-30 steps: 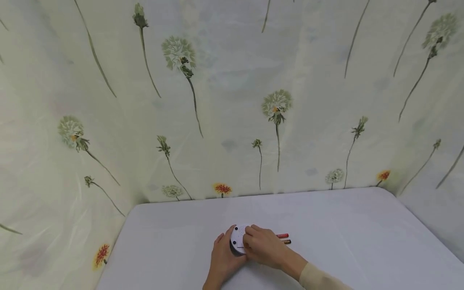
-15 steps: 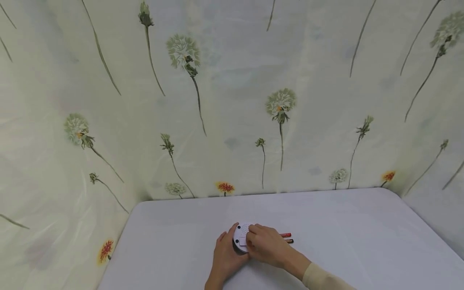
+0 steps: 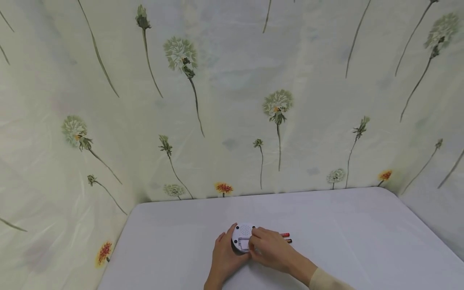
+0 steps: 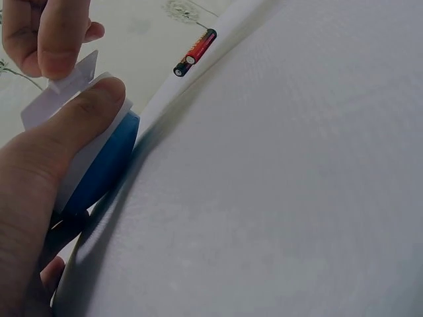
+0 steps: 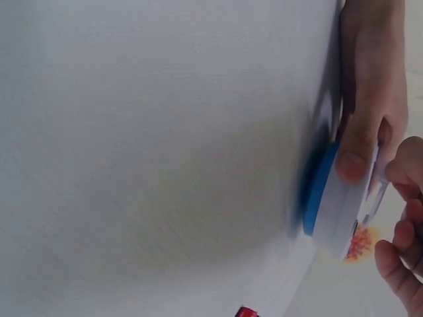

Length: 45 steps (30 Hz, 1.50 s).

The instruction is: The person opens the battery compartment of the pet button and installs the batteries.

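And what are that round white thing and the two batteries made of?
The round thing looks like plastic: smooth, satiny white shell, even colour, clean edges. The batteries are probably metal in perhaps glossy wrap: pale round ends, lettered coloured sleeves.

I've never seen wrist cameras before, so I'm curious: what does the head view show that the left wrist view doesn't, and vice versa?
Only the head view shows the dotted holes and black feet of the gadget, and a pale sleeve.

Only the left wrist view shows the gadget's side as plainly blue, and the silvery ends of two batteries.

Both show the left hand gripping the gadget, the right hand, the batteries, table and flowered cloth.
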Tool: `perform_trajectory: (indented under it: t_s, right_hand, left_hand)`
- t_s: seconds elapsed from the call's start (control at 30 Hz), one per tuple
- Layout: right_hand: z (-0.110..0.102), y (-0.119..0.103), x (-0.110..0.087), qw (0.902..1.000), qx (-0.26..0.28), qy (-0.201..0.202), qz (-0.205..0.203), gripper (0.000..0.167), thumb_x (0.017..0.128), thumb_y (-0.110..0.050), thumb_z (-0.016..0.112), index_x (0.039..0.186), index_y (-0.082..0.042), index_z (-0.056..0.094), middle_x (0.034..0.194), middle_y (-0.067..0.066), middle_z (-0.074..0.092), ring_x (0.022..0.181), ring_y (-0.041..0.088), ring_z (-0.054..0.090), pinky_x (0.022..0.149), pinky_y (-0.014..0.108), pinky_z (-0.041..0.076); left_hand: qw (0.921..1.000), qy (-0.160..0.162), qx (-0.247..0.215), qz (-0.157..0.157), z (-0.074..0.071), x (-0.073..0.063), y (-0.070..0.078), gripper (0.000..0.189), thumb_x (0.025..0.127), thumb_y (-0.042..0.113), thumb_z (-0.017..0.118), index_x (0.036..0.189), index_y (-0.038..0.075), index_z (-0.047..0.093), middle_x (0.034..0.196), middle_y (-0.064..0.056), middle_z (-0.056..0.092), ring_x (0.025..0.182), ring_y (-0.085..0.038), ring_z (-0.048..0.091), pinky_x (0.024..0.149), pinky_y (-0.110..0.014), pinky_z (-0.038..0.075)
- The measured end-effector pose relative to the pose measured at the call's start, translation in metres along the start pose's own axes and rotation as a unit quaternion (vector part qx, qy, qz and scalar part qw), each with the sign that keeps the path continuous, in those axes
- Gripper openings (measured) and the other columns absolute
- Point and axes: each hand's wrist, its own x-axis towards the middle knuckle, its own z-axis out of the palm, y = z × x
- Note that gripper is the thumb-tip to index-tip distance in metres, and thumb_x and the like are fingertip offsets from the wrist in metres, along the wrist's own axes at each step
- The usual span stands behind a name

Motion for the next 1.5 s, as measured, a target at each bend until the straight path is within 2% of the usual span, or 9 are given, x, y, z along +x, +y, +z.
perform_trajectory:
  t_s: [0.13, 0.3, 0.5, 0.7, 0.87, 1.03, 1.3, 1.37, 1.5]
  right_hand:
    - [0.001, -0.003, -0.006, 0.9995, -0.008, 0.031, -0.008, 0.013, 0.073, -0.022, 0.073, 0.073, -0.024, 0.06, 0.075, -0.015, 0.044, 0.066, -0.002, 0.037, 0.055, 0.01, 0.034]
    - [0.002, -0.006, -0.014, 0.9974, -0.028, 0.065, -0.013, 0.018, 0.068, -0.02, 0.075, 0.071, -0.023, 0.058, 0.073, -0.014, 0.044, 0.065, 0.0, 0.039, 0.054, 0.011, 0.032]
    - [0.002, -0.012, -0.021, 0.9966, -0.043, 0.071, -0.01, 0.019, 0.066, -0.02, 0.076, 0.07, -0.022, 0.057, 0.073, -0.013, 0.044, 0.064, 0.001, 0.04, 0.052, 0.012, 0.032]
    - [0.0, -0.016, -0.027, 0.9956, -0.051, 0.078, -0.007, 0.02, 0.064, -0.02, 0.077, 0.068, -0.022, 0.057, 0.071, -0.012, 0.044, 0.063, 0.002, 0.04, 0.051, 0.013, 0.032]
    - [-0.004, -0.017, -0.033, 0.9975, -0.046, 0.053, -0.002, 0.019, 0.065, -0.02, 0.077, 0.069, -0.022, 0.059, 0.071, -0.012, 0.044, 0.063, 0.001, 0.038, 0.051, 0.011, 0.03]
    - [-0.006, -0.022, -0.04, 0.9995, -0.026, 0.016, 0.0, 0.014, 0.068, -0.018, 0.076, 0.07, -0.019, 0.062, 0.069, -0.012, 0.041, 0.063, 0.0, 0.034, 0.051, 0.008, 0.025]
    - [0.002, -0.024, -0.053, 0.999, -0.03, 0.024, -0.023, 0.022, 0.062, -0.018, 0.077, 0.066, -0.021, 0.056, 0.066, -0.013, 0.036, 0.061, -0.002, 0.031, 0.049, 0.007, 0.02]
    - [0.002, -0.025, -0.055, 0.9997, -0.023, 0.003, -0.012, 0.021, 0.064, -0.019, 0.076, 0.067, -0.021, 0.056, 0.066, -0.014, 0.035, 0.061, -0.002, 0.03, 0.049, 0.007, 0.019]
    - [0.0, -0.028, -0.057, 0.9964, 0.006, -0.08, 0.029, 0.015, 0.072, -0.02, 0.073, 0.07, -0.02, 0.059, 0.067, -0.014, 0.036, 0.062, -0.002, 0.03, 0.049, 0.008, 0.024]
  left_hand:
    - [0.9998, 0.012, -0.001, 0.014, -0.001, -0.001, 0.0, 0.095, 0.061, 0.055, 0.081, 0.136, 0.008, 0.048, 0.129, -0.004, 0.061, 0.117, -0.018, 0.059, 0.107, -0.042, 0.036]
    - [0.9997, 0.008, -0.006, 0.024, -0.001, 0.001, 0.005, 0.091, 0.063, 0.05, 0.081, 0.137, 0.01, 0.047, 0.131, -0.004, 0.06, 0.119, -0.018, 0.057, 0.108, -0.043, 0.036]
    - [1.0, -0.006, -0.007, -0.002, -0.002, 0.003, 0.008, 0.09, 0.062, 0.046, 0.083, 0.139, 0.016, 0.046, 0.133, -0.001, 0.058, 0.122, -0.019, 0.055, 0.109, -0.042, 0.036]
    - [0.9998, -0.008, -0.009, -0.018, -0.002, 0.001, 0.007, 0.092, 0.061, 0.048, 0.083, 0.139, 0.016, 0.046, 0.133, -0.002, 0.059, 0.121, -0.02, 0.055, 0.11, -0.043, 0.035]
    - [0.9996, -0.009, -0.015, -0.023, -0.004, 0.0, 0.006, 0.098, 0.061, 0.059, 0.08, 0.139, 0.013, 0.044, 0.134, -0.003, 0.057, 0.122, -0.022, 0.053, 0.109, -0.044, 0.034]
    - [0.998, -0.02, -0.027, -0.054, -0.006, -0.002, 0.009, 0.105, 0.056, 0.07, 0.075, 0.14, 0.017, 0.043, 0.137, 0.0, 0.055, 0.125, -0.025, 0.049, 0.109, -0.047, 0.035]
    - [0.9966, -0.023, -0.032, -0.073, -0.006, -0.004, 0.01, 0.105, 0.054, 0.07, 0.076, 0.14, 0.018, 0.044, 0.137, 0.0, 0.055, 0.126, -0.028, 0.047, 0.106, -0.05, 0.037]
    - [0.9966, -0.022, -0.033, -0.072, -0.006, -0.004, 0.009, 0.105, 0.054, 0.071, 0.076, 0.14, 0.019, 0.044, 0.136, 0.0, 0.055, 0.126, -0.028, 0.047, 0.106, -0.05, 0.037]
    - [0.9974, -0.021, -0.033, -0.061, -0.006, -0.003, 0.008, 0.106, 0.054, 0.073, 0.074, 0.14, 0.019, 0.044, 0.135, 0.0, 0.056, 0.125, -0.027, 0.048, 0.106, -0.048, 0.037]
